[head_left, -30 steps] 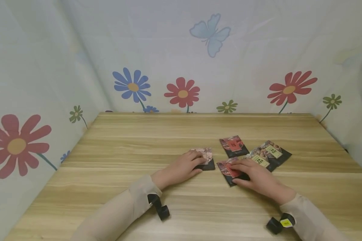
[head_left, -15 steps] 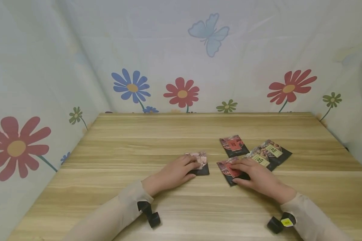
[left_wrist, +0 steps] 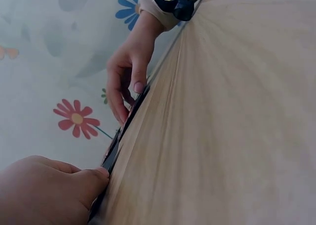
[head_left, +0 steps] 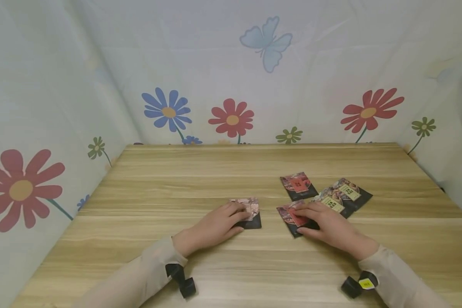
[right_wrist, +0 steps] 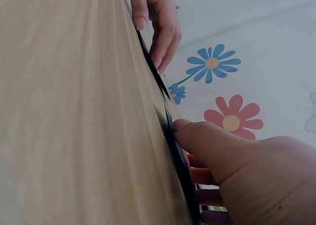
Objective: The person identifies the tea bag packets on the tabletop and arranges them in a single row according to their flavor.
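Note:
A small flat packet [head_left: 255,209] with a pale pink picture and black lower band lies on the table, partly covered by my left hand [head_left: 217,224]. The fingers of that hand rest on its top, and in the left wrist view the thumb [left_wrist: 101,172] touches its dark edge. My right hand [head_left: 329,226] rests on a red-labelled black packet [head_left: 285,211], thumb along the near side, hiding much of it. Behind it lies a second red-labelled packet [head_left: 298,186]. Two yellow-labelled packets [head_left: 333,204] sit close by on the right, one farther back.
The wood-grain table [head_left: 169,179] spreads around the packets, its far edge meeting a flowered curtain [head_left: 200,64]. Each forearm has a black wrist camera strapped on; the right one [head_left: 352,286] hangs low over the table.
My left hand has drawn the pale pink packet left and toward me, widening the gap to the red-labelled packet. My right hand and the other packets have stayed put.

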Tool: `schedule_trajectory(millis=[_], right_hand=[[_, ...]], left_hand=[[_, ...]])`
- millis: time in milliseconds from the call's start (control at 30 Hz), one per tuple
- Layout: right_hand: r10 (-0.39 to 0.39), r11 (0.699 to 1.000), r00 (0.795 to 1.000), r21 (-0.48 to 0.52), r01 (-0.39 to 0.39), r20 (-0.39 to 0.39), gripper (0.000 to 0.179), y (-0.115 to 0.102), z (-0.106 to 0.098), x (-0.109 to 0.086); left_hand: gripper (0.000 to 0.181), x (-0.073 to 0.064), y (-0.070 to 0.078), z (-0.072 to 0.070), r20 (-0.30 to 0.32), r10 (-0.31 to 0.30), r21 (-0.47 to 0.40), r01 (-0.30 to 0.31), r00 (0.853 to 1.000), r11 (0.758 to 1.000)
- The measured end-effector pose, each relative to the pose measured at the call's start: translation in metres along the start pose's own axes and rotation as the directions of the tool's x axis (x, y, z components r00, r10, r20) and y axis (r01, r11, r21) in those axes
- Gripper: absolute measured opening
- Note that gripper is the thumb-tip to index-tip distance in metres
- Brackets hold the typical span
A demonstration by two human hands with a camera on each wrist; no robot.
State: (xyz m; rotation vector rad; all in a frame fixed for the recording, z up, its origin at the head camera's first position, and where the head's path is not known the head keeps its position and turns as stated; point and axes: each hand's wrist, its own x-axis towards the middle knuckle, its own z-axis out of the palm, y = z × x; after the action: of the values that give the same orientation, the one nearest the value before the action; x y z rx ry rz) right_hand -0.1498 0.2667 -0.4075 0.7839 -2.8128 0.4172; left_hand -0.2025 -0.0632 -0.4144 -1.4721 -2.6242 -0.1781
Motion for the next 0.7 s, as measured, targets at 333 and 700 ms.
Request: schedule_trajectory(millis=[333,700], right_hand=[[-0.008,1.000,1.000,-0.001,0.008,-0.004,0.041,0.001,0.002,0.000],[-0.026,1.000,1.000,0.000,0.026,-0.017,0.041,0.003,0.003,0.001]], left_hand=[[0.041,-0.012,-0.001,-0.003,-0.041,0.023,-0.001,-0.023,0.999,1.000],[0.041,-0.023,-0.004,-0.004,-0.061,0.022,-0.014,-0.023,0.998,1.000]])
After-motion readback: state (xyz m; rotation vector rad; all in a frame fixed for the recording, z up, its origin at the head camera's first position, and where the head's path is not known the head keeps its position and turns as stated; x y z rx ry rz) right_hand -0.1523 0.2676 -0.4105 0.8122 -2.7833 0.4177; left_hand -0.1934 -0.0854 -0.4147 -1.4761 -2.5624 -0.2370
